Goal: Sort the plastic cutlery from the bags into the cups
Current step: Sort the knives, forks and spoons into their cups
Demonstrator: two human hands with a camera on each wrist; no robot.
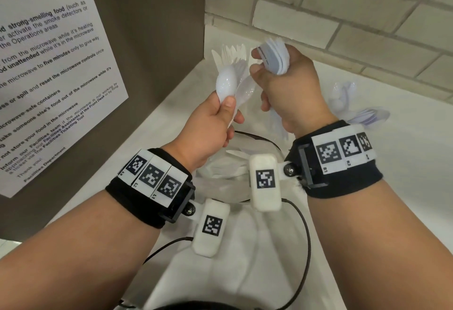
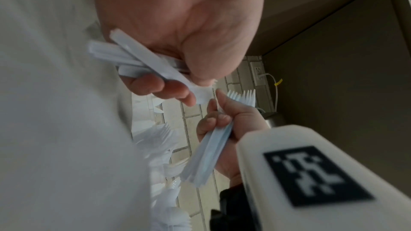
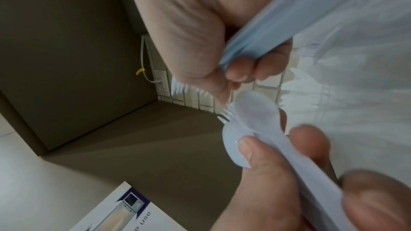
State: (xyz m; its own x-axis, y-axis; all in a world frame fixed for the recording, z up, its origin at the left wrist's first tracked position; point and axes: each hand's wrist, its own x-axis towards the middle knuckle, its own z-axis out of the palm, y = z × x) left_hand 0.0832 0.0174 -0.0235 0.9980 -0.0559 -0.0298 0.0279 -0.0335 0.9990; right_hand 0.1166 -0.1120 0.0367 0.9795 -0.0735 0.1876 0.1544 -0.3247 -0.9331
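Note:
My left hand (image 1: 226, 113) grips the handles of two white plastic spoons (image 1: 226, 84), bowls up; a fork's tines show behind them in the right wrist view. Its fingers wrap the white handles (image 2: 142, 59) in the left wrist view. My right hand (image 1: 261, 69) grips a stacked bundle of white forks (image 1: 274, 57), tines (image 2: 243, 96) pointing up. The two hands nearly touch above a clear bag (image 1: 230, 165) of white cutlery. A cup of upright knives and forks (image 1: 231, 52) stands behind the hands; the cup itself is hidden.
More spoons (image 1: 343, 96) stand or lie at the right on the white counter (image 1: 404, 162). A brown cabinet side (image 1: 152, 39) with a printed notice (image 1: 49, 76) stands left, and a brick wall (image 1: 343, 15) is behind. Wrist camera cables (image 1: 306, 236) hang below.

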